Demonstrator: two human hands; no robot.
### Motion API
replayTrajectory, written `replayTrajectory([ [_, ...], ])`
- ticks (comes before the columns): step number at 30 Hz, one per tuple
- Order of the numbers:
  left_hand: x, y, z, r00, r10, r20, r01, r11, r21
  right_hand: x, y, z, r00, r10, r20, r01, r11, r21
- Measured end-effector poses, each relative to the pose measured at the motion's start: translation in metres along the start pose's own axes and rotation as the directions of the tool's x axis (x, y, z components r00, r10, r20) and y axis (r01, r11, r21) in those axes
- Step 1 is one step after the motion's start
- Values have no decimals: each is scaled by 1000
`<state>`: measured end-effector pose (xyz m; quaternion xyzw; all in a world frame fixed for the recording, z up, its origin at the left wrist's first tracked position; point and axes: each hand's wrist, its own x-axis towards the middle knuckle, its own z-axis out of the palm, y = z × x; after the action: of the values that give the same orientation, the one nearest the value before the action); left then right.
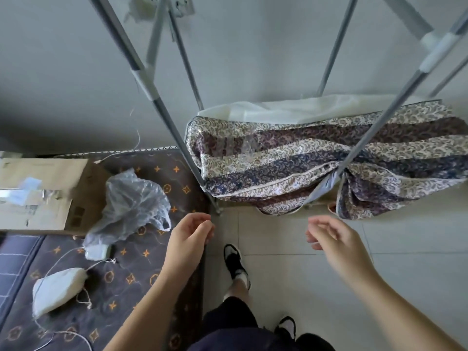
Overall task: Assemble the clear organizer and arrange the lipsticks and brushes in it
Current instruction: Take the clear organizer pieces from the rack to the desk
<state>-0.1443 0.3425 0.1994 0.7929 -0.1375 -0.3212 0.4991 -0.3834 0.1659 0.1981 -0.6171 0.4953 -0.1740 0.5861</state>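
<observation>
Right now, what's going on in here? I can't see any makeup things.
A person stands on a tiled floor beside a patterned mattress, both arms held out. The left hand and right hand hang loosely curled and hold nothing. Ahead is a metal frame with a patterned cloth bunched at its foot. On the mattress lie a cardboard box, a crumpled plastic bag and a white pouch on a string. No organizer, lipsticks or brushes are in view.

Two hands (190, 234), one cardboard box (43, 193), one plastic bag (134, 198), one white pouch (58, 287), two shoes (234, 259)
</observation>
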Motion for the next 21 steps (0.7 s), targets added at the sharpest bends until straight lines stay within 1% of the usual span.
replayTrajectory([
  [4, 105, 13, 17, 994, -23, 107, 6, 988, 156, 88, -8, 30, 999, 48, 10, -48, 997, -60],
  [7, 184, 19, 36, 988, -45, 150, 4, 964, 265, 149, -9, 52, 994, 106, 11, -105, 992, -71],
  [9, 233, 22, 51, 979, -71, 189, 6, 947, 323, 186, -10, 64, 991, 131, 23, -128, 987, -94],
  [11, 277, 24, 67, 968, -123, 218, 38, 933, 358, 221, -9, 75, 985, 169, 42, -164, 981, -105],
  [12, 298, 23, 76, 963, -169, 210, 86, 931, 356, 239, -8, 79, 980, 192, 53, -185, 976, -111],
  [14, 339, 17, 90, 950, -275, 144, 219, 922, 320, 280, -4, 89, 968, 235, 84, -224, 966, -127],
  [16, 380, 7, 105, 934, -346, 86, 308, 904, 296, 323, 2, 96, 957, 269, 106, -253, 957, -142],
  [19, 429, -12, 126, 917, -399, -8, 378, 860, 342, 388, 13, 108, 937, 323, 133, -295, 935, -195],
  [21, 457, -22, 141, 905, -422, -54, 404, 813, 419, 432, 26, 119, 923, 349, 163, -308, 922, -234],
])
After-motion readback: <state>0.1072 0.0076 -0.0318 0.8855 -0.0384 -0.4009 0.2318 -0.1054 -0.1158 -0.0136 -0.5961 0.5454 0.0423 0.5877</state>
